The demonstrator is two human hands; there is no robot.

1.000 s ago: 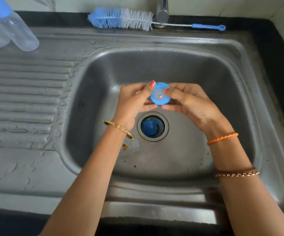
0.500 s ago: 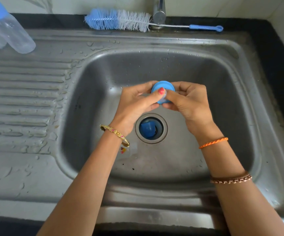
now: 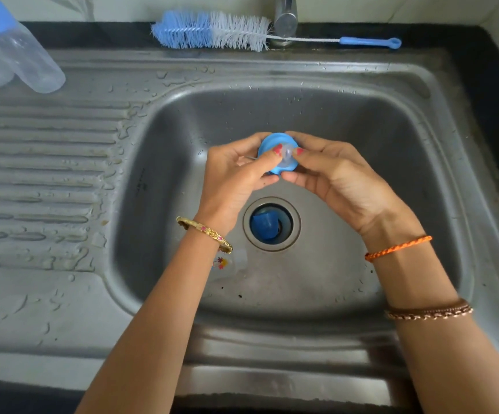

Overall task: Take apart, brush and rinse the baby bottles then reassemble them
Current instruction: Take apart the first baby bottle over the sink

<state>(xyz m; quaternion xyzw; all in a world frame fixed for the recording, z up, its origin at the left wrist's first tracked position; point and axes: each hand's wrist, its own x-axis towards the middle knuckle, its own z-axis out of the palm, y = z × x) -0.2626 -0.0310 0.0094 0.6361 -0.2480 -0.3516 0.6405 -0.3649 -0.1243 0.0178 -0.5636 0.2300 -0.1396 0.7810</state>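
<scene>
Over the middle of the sink basin (image 3: pixel 362 121), my left hand (image 3: pixel 236 174) and my right hand (image 3: pixel 332 171) hold a blue bottle collar (image 3: pixel 272 144) with a clear teat (image 3: pixel 287 152) in it. Both thumbs press on the teat from either side, and the fingers curl round the collar's rim. A blue cap (image 3: pixel 264 227) sits in the drain opening below the hands. A clear bottle body (image 3: pixel 233 268) with a small print lies on the basin floor, partly hidden by my left forearm. Two clear bottles (image 3: pixel 24 55) lie at the far left on the drainboard.
A blue and white bottle brush (image 3: pixel 212 32) lies along the back ledge, its handle reaching right past the tap base (image 3: pixel 285 19). The ribbed drainboard (image 3: pixel 39 174) on the left is wet with droplets. Black counter borders the sink at right and front.
The collar has turned in my hands, so the teat shows again between my thumbs. Both hands stay over the drain at about the same height.
</scene>
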